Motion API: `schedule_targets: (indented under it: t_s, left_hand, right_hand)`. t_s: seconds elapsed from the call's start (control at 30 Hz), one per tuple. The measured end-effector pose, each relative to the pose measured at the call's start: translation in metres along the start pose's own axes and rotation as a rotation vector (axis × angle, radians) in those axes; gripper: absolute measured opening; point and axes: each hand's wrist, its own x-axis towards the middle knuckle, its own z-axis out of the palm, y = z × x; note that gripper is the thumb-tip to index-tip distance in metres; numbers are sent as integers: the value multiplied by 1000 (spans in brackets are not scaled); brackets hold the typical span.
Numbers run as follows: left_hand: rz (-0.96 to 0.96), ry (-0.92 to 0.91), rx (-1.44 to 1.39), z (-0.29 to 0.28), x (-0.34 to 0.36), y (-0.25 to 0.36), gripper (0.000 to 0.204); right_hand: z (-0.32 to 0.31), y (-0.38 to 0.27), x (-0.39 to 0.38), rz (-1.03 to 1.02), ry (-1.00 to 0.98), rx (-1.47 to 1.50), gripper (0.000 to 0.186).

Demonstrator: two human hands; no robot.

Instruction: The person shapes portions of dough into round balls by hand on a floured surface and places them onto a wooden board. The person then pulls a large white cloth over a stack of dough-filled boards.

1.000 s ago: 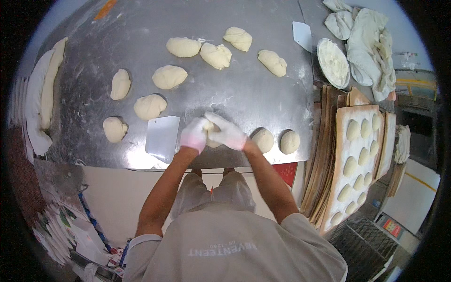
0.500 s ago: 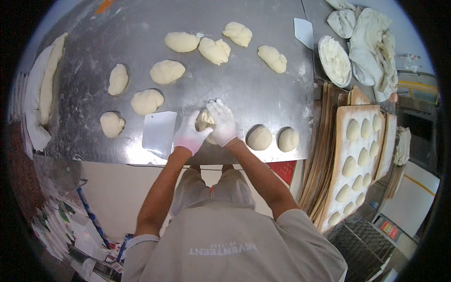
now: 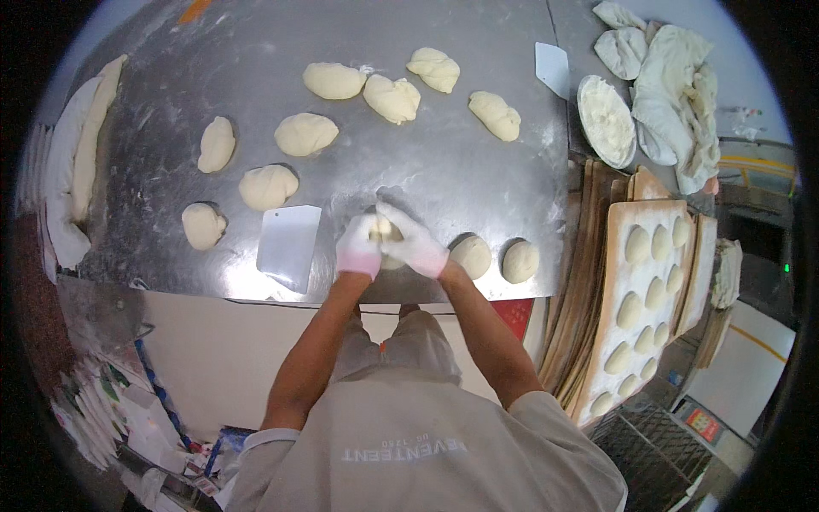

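Both my hands wear white gloves with pink cuffs and meet over a piece of dough (image 3: 388, 230) near the front edge of the steel worktable (image 3: 478, 183). My left hand (image 3: 358, 245) curls round the dough's left side, fingers bent in. From the right, my right hand (image 3: 414, 240) wraps the piece, its fingers slanting over the top. Much of the dough is hidden by the gloves. Just right of my hands sit two smooth round dough balls (image 3: 470, 257). A white flat scraper (image 3: 290, 247) lies to the left.
Several rough dough lumps (image 3: 306, 134) are scattered farther back and left. A long dough strip (image 3: 90, 145) lies on cloth at the far left. At right are a flour bowl (image 3: 607, 124), crumpled cloths (image 3: 674, 85), a second scraper (image 3: 553, 68) and a board with dough balls (image 3: 610, 294).
My hands have shifted slightly right and nearer my body, closing more tightly round the dough. My right fingers, upright before, now slant left over it. The view has moved a little.
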Motion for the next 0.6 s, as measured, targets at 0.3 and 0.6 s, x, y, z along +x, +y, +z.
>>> schedule_targets:
  t_s: [0.3,0.6]
  left_hand:
    - [53,-79,-19,-1,-6,7,23]
    - [-27,-131,1,-3,5,12,28]
  right_hand:
    - [-7,-5,-16,-146,131,-45,37]
    - [-5,0,2,-577,402,-454,45]
